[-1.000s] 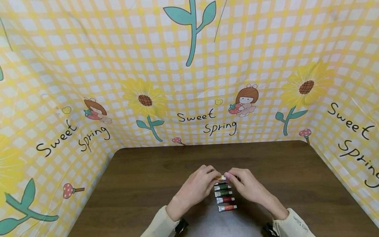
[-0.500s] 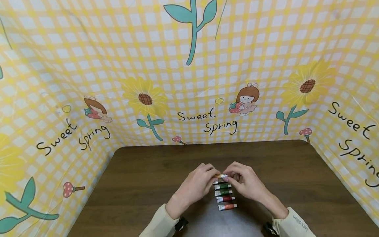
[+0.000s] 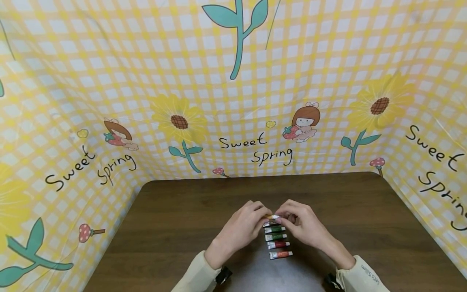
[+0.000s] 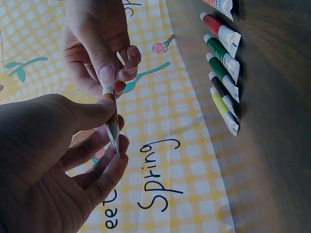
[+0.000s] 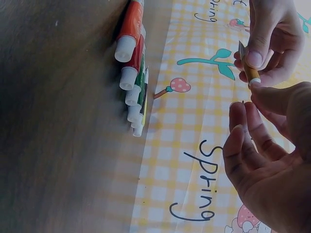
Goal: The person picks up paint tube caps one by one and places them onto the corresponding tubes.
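Observation:
Between both hands is a small ochre paint tube (image 5: 251,73) with a silvery flattened end and a white cap (image 4: 108,90). My left hand (image 3: 242,227) pinches the tube's body between thumb and fingers. My right hand (image 3: 306,225) has its thumb and a finger on the cap, pinching it, while its other fingers bend loosely in the right wrist view. The held tube is raised above the table, at the far end of a row of tubes.
On the brown wooden table (image 3: 175,227) several paint tubes lie in a row: orange (image 3: 281,255), red (image 3: 279,245), two green ones, a dark one (image 4: 223,90) and yellow (image 4: 222,107). Caps point right in the head view. A yellow checked cloth (image 3: 248,101) surrounds the table's back and sides.
The right hand's fingers have shifted and lifted a little at the cap, showing more of the tube's cap end. The left hand has barely moved, and the row stays in place.

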### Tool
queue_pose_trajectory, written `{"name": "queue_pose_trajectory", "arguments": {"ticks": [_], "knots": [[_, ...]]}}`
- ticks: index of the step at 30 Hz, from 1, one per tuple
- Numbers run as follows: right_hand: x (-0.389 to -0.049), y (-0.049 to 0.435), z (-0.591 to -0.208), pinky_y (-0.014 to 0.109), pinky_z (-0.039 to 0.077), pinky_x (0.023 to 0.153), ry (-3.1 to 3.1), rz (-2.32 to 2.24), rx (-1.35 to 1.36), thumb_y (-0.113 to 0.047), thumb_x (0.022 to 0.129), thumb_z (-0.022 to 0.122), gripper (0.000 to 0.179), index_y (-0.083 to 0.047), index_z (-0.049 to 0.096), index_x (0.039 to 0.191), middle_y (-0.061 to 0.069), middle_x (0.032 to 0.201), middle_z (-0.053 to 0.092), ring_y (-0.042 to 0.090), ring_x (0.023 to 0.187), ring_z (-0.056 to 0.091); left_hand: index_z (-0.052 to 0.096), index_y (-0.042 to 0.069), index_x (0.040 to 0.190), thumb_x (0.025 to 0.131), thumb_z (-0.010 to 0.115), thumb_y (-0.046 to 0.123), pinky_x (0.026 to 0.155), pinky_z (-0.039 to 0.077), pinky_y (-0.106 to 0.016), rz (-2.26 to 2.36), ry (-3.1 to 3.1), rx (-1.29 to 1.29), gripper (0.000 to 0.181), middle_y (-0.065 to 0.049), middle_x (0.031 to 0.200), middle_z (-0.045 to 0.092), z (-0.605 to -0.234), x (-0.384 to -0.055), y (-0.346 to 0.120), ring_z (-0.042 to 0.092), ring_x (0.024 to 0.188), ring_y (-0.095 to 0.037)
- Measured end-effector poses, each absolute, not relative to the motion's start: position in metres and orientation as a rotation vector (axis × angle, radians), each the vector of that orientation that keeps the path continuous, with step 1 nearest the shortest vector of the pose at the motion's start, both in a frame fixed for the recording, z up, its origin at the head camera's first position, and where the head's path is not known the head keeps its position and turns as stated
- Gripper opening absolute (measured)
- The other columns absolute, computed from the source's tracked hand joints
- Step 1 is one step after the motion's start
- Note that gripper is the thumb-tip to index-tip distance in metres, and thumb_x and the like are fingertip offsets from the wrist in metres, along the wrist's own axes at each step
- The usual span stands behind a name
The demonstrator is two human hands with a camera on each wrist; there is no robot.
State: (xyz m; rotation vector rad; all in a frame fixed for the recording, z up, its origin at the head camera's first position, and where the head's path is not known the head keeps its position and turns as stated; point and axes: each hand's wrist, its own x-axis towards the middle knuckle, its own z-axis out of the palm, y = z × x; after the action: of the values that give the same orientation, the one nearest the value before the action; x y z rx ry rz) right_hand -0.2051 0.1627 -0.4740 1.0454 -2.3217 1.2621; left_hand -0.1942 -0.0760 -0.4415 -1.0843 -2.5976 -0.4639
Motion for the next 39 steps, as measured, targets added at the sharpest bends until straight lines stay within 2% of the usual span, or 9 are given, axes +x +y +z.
{"name": "queue_pose_trajectory", "arguments": {"ticks": [14,18,22,26,29,33,39], "knots": [[-0.202,0.1611,-0.4766,0.024,0.051,0.056,-2.384,1.285,1.037,-0.009,0.101,0.075,0.006,-0.013,0.079,0.101,-0.008,0.092,0.069,0.001,0.07,0.058,0.077,0.018,0.117,0.106,0.07,0.021,0.084,0.057,-0.022,-0.444,-2.582,-1.094,0.013,0.006,0.113,0.071,-0.4439,-0.1911,-0.0764,0.063,0.099,-0.012],[-0.2005,0.1608,-0.4776,0.026,0.052,0.057,-2.427,1.288,1.028,-0.011,0.104,0.071,0.009,-0.013,0.079,0.1,-0.003,0.091,0.071,0.0,0.07,0.056,0.077,0.017,0.116,0.105,0.07,0.019,0.084,0.057,-0.021,-0.44,-2.585,-1.102,0.013,0.005,0.112,0.071,-0.4451,-0.1897,-0.0766,0.063,0.098,-0.012],[-0.2009,0.1604,-0.4785,0.027,0.052,0.059,-2.46,1.28,1.01,-0.015,0.106,0.069,0.012,-0.018,0.079,0.1,-0.006,0.091,0.07,0.0,0.071,0.056,0.077,0.018,0.117,0.105,0.07,0.019,0.085,0.057,-0.021,-0.437,-2.589,-1.099,0.013,0.006,0.112,0.071,-0.4451,-0.1897,-0.0766,0.063,0.098,-0.011],[-0.2018,0.1608,-0.4789,0.027,0.053,0.06,-2.467,1.284,1.006,-0.015,0.106,0.068,0.014,-0.016,0.08,0.1,-0.007,0.091,0.07,0.002,0.071,0.057,0.077,0.018,0.117,0.106,0.07,0.02,0.085,0.057,-0.022,-0.437,-2.584,-1.103,0.014,0.005,0.112,0.071,-0.4444,-0.1903,-0.0768,0.063,0.098,-0.012],[-0.2021,0.1609,-0.4785,0.027,0.053,0.06,-2.448,1.295,1.006,-0.014,0.106,0.068,0.013,-0.013,0.079,0.1,-0.004,0.091,0.07,0.003,0.071,0.058,0.077,0.017,0.117,0.106,0.07,0.021,0.085,0.057,-0.022,-0.44,-2.58,-1.104,0.014,0.005,0.112,0.071,-0.4434,-0.1908,-0.0773,0.063,0.098,-0.012],[-0.2017,0.1604,-0.4777,0.025,0.053,0.059,-2.394,1.299,1.017,-0.011,0.102,0.073,0.006,-0.015,0.078,0.104,-0.006,0.095,0.07,0.003,0.073,0.06,0.077,0.018,0.118,0.106,0.069,0.022,0.084,0.057,-0.023,-0.434,-2.576,-1.101,0.015,0.005,0.113,0.071,-0.4421,-0.1912,-0.0779,0.063,0.099,-0.012],[-0.201,0.16,-0.4764,0.026,0.054,0.058,-2.311,1.281,1.037,-0.004,0.094,0.082,0.02,-0.016,0.076,0.108,-0.004,0.099,0.069,0.003,0.075,0.06,0.077,0.018,0.118,0.107,0.067,0.024,0.083,0.057,-0.023,-0.419,-2.569,-1.102,0.015,0.006,0.113,0.071,-0.4421,-0.192,-0.0781,0.062,0.099,-0.012]]}}
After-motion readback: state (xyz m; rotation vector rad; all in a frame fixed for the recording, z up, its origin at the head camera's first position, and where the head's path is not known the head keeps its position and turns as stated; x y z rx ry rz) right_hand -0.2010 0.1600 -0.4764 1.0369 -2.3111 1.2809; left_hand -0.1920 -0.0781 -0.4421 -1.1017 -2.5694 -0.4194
